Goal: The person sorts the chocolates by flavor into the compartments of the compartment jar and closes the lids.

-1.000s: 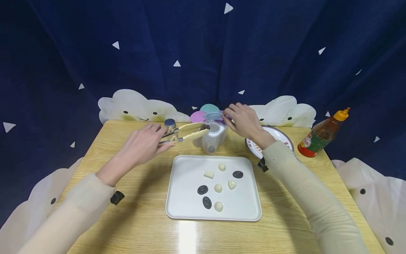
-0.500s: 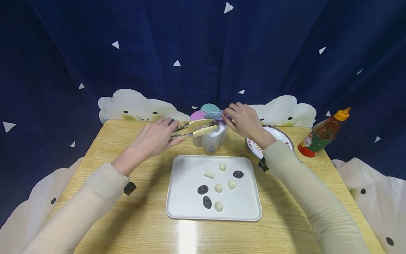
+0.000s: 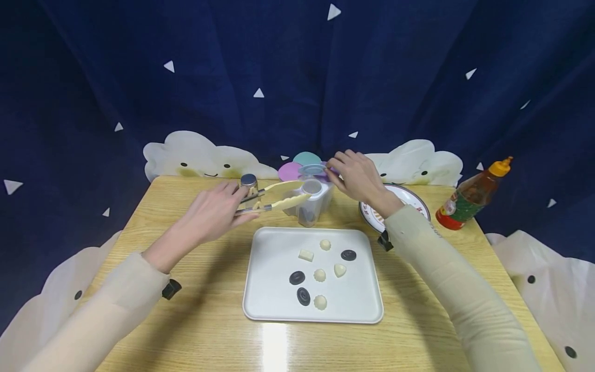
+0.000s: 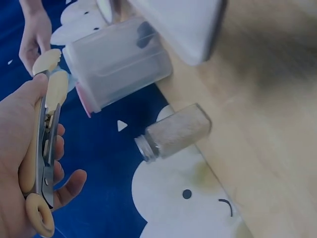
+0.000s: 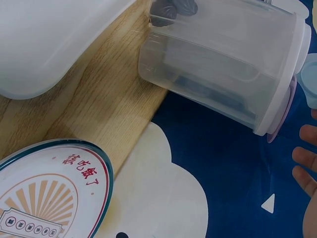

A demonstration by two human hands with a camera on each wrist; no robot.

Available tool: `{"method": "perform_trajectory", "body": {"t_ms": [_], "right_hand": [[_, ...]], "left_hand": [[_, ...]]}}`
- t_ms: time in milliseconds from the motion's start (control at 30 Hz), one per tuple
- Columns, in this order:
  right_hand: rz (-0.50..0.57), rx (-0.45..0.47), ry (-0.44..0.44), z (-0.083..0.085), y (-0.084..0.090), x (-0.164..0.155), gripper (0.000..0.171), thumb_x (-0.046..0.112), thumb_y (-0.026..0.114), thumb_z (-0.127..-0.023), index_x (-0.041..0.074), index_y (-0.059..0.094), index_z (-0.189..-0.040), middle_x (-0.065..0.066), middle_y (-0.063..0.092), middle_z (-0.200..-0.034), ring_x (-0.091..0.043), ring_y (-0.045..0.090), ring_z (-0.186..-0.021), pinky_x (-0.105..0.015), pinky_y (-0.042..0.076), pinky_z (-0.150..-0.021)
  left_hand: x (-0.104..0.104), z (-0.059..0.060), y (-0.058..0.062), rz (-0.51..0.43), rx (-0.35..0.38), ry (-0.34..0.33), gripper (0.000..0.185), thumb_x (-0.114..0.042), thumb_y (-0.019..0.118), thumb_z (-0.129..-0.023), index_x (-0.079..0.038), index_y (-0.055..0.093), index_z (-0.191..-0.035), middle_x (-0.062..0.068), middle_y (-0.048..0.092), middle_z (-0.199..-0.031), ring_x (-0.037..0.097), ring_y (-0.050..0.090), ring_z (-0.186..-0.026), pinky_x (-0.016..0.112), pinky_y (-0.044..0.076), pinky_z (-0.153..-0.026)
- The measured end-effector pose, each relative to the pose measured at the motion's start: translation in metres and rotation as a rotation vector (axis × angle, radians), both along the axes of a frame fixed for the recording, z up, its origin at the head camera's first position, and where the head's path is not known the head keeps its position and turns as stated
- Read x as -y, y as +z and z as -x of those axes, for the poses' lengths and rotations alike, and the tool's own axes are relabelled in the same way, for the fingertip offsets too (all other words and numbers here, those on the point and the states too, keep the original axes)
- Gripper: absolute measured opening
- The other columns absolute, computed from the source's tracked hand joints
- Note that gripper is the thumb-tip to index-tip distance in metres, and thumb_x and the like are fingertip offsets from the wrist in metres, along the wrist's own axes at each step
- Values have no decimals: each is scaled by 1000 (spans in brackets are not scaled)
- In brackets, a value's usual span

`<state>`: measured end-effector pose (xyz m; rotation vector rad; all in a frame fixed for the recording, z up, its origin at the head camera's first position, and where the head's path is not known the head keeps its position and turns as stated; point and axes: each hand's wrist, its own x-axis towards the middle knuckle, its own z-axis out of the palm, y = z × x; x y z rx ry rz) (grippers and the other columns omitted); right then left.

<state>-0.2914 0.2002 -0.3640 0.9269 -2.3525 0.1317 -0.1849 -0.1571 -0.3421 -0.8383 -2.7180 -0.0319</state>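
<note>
One hand, the left hand, grips a pair of tongs with pale yellow ends; its thumb and fingers wrap the handles, and the two ends stand apart with nothing between them. Near it, behind the handles, a small glass jar with pale contents stands on the wooden table. Further right, the ends of the tongs lie at the open mouth of a translucent container; whether they touch its rim cannot be told. Dark lumps show through its wall, low down. A pink lid, a teal lid and a pale blue lid stand raised at its top. In front, a white tray bears five white pieces and three dark ovals, spread well inside its rim. The right hand has its fingers partly bent, with a fingertip at the blue lid's edge; whether they pinch it or merely touch it is unclear. Beyond, a patterned plate lies partly hidden by the right forearm, and a sauce bottle with an orange cap stands rightmost.
</note>
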Motion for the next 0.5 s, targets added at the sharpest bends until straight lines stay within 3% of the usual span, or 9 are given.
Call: {"method": "perform_trajectory", "body": {"t_ms": [233, 500], "right_hand": [[-6, 13, -6, 0, 0, 0, 20, 28, 64, -103, 13, 75, -106, -6, 73, -99, -30, 63, -86, -42, 51, -73], [-6, 14, -6, 0, -1, -1, 20, 29, 63, -104, 13, 75, -107, -6, 74, -100, -30, 63, -86, -42, 52, -73]], "left_hand": [[11, -25, -25, 31, -35, -55, 60, -60, 73, -92, -5, 67, -115, 10, 64, -93, 26, 60, -79, 39, 51, -52], [17, -55, -51, 48, -13, -110, 61, -64, 72, -90, -7, 70, -114, 6, 64, -91, 19, 58, -75, 31, 50, -54]]}}
